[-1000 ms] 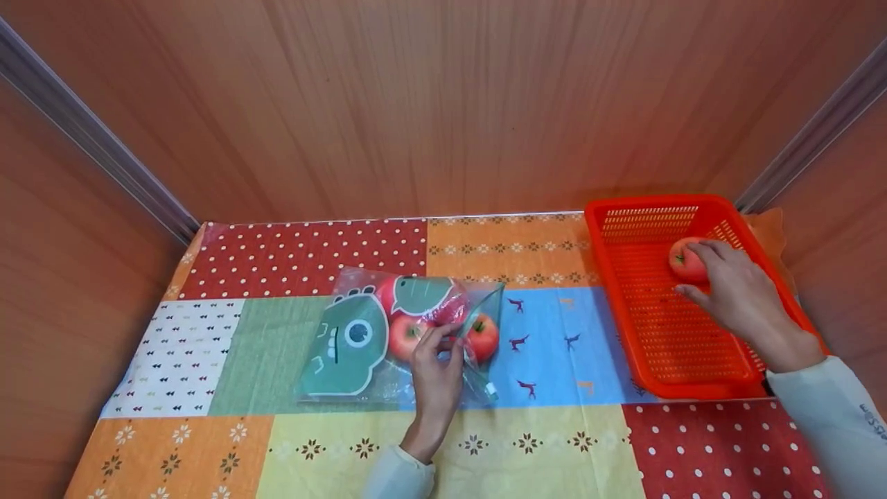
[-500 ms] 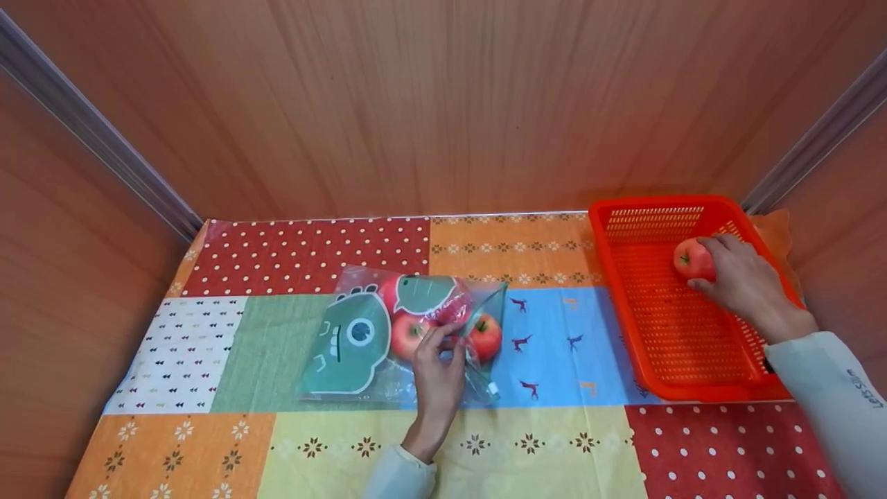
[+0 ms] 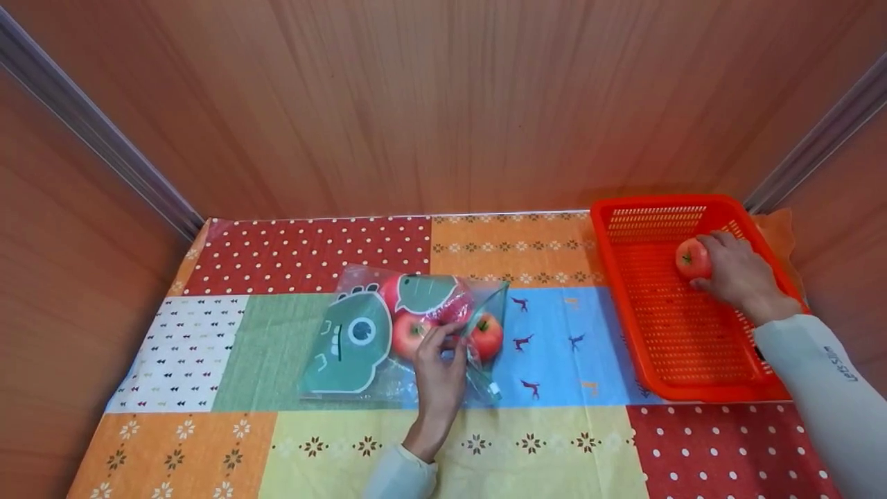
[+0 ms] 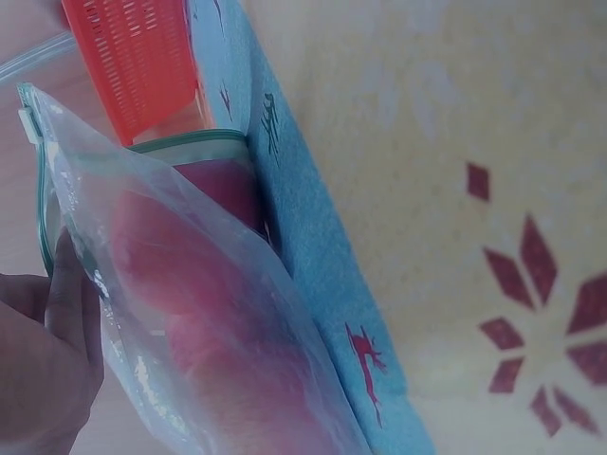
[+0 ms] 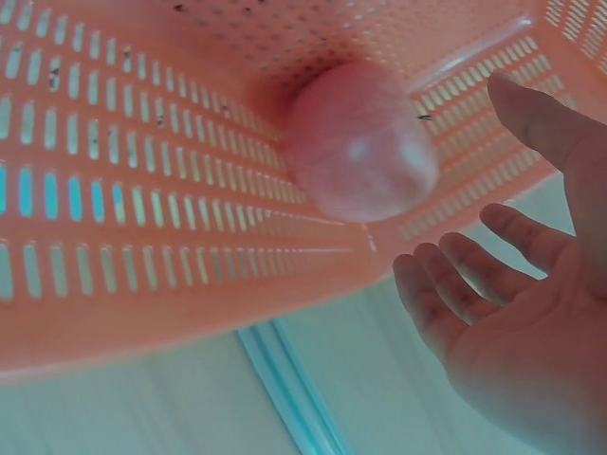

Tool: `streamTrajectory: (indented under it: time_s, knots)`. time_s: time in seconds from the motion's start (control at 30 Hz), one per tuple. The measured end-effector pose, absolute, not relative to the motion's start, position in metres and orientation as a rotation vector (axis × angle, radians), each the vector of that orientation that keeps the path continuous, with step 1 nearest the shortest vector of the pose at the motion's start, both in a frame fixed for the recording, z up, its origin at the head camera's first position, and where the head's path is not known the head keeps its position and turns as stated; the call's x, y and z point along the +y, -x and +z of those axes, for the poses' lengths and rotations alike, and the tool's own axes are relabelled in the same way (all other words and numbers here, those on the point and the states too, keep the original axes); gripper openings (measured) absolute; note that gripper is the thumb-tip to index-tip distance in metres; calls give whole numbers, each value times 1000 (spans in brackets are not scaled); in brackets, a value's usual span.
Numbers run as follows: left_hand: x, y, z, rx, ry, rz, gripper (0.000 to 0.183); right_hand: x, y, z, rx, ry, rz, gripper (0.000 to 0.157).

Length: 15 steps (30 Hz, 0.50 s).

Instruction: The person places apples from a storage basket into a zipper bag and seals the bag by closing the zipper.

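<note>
A clear slider zip bag [image 3: 355,343] with a green cartoon monster print lies on the cloth, holding several red apples [image 3: 410,336]. One apple [image 3: 487,336] sits at its mouth. My left hand [image 3: 441,378] pinches the upper layer of the mouth; in the left wrist view the bag's film [image 4: 95,180] stands raised beside my fingers. At the right, another apple [image 3: 692,258] rests in a red plastic basket [image 3: 619,305]. My right hand [image 3: 743,274] reaches to its right side; in the right wrist view the fingers are spread, with a gap to the apple [image 5: 360,142].
A patchwork-patterned cloth [image 3: 332,450] covers the table. Wood-grain panels [image 3: 443,104] enclose the back and both sides. The basket's slotted walls rise around the right hand, close to the right panel [image 3: 845,249].
My right hand has shifted slightly around the right side of the basket apple, its thumb drawing in closer. The apple stays in place in the basket. My left hand keeps its pinch on the bag.
</note>
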<state>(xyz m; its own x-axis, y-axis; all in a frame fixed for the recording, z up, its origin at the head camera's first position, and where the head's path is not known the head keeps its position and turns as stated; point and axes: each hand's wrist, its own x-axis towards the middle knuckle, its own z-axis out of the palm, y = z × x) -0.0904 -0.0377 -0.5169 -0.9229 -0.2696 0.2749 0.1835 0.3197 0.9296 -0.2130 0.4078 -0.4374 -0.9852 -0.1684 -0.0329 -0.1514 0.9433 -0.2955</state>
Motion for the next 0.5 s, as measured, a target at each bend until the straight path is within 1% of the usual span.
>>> streamTrajectory:
  time_s: [0.27,0.4,0.5]
  knots:
    - [-38,90,-515,-2247,-118,-1641,25,414,224,-448,3008,278,-270,82]
    - [-38,91,-515,-2247,-118,-1643,25,415,226,-451,2997,282,-258,79]
    - [-39,90,-515,-2246,-120,-1649,25,415,227,-453,2992,268,-262,81]
